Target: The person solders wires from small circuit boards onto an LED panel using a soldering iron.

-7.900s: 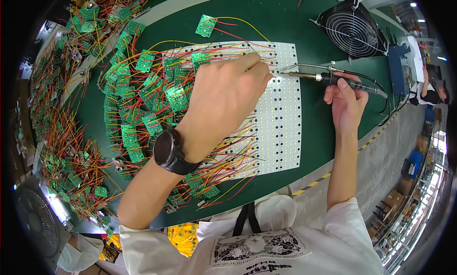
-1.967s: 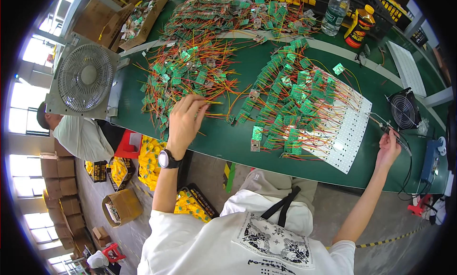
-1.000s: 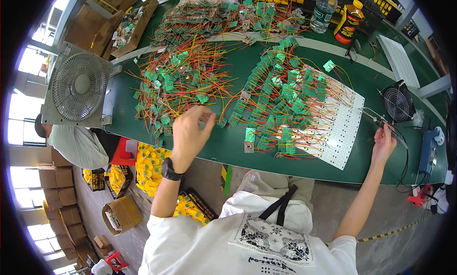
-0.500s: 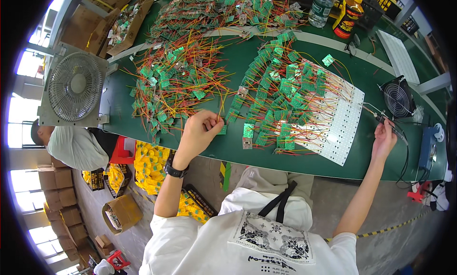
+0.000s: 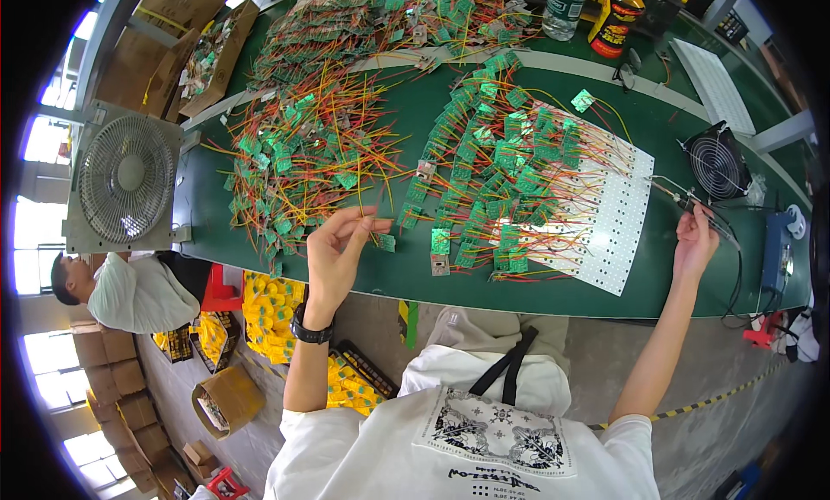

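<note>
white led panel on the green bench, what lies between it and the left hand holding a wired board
In the head view, rows of small green circuit boards with red and yellow wires lie between the left hand and the white LED panel.

You're getting bright daylight flooding in from blown-out windows (image 5: 39, 145) on the left; the green tabletop (image 5: 553, 284) is reading evenly lit and sharp, while fisheye bending is curving its far edges.

Green bench (image 5: 553, 288) carries wired circuit boards (image 5: 303, 167).
</note>
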Tool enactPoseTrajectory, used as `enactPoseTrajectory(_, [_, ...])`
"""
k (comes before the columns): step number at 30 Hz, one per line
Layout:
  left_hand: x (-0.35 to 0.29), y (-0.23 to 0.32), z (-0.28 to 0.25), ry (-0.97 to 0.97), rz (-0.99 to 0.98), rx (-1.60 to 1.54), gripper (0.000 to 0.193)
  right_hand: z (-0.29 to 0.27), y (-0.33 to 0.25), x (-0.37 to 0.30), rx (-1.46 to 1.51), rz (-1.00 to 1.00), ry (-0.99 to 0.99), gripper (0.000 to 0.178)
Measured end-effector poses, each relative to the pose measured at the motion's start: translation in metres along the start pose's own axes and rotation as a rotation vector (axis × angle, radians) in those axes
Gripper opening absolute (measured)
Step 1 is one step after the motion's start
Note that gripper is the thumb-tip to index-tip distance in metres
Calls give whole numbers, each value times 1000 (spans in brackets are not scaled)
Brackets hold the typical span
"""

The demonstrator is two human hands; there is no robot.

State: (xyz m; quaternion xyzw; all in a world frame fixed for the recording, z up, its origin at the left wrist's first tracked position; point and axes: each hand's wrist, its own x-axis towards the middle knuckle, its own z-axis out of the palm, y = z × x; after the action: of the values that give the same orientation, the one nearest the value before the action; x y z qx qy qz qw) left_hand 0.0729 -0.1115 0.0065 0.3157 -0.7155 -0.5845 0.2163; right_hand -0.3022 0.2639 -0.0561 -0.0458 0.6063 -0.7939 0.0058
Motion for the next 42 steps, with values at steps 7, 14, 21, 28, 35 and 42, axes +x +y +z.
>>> enactPoseTrajectory(7, [45,29,58,-116,265,36,18,2,-1,-4,4,22,-2,23])
enactPoseTrajectory(14, [102,90,169,-403,392,-209,21,7,-5,-7,9,31,-18,20])
enactPoseTrajectory(21, [113,113,227,-671,140,-463,21,7,-11,-6,-10,69,0,19])
enactPoseTrajectory(28, [119,117,236,-762,6,-547,22,7,-12,-5,11,108,-1,17])
enactPoseTrajectory(35, [115,118,238,-810,-108,-625,20,4,-10,-5,-4,95,-19,19])
enactPoseTrajectory(42, [129,113,253,-709,301,221,14,7,-8,-3,-6,65,-18,19])
